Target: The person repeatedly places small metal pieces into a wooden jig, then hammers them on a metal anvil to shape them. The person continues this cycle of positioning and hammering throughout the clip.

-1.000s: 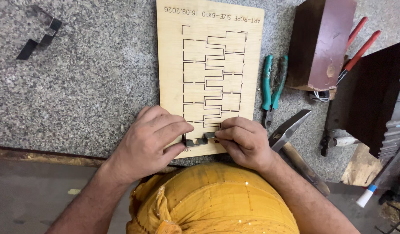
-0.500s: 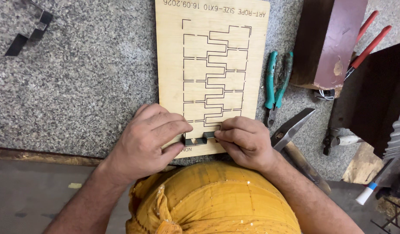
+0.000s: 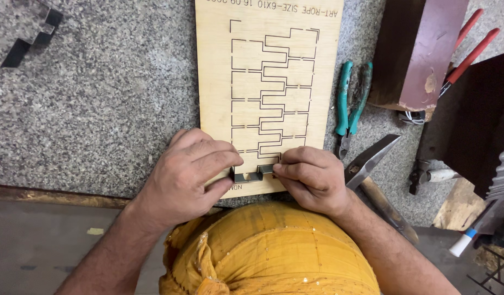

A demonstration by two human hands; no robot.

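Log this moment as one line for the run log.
left hand + right hand: pinching bent metal strip | on: slotted plywood board | beside: teal pliers, hammer

A plywood die board [image 3: 268, 82] lies on the stone worktop [image 3: 99, 109], its near edge under both hands. The left hand [image 3: 189, 172] and right hand [image 3: 309, 177] meet at a bent metal strip [image 3: 252, 175] set on the board's near end. Right of the board lie pliers [image 3: 350, 104], with a hammer [image 3: 372, 175] nearer and a block [image 3: 421, 54] farther right. A second bent strip [image 3: 30, 38] sits at far left, well apart.
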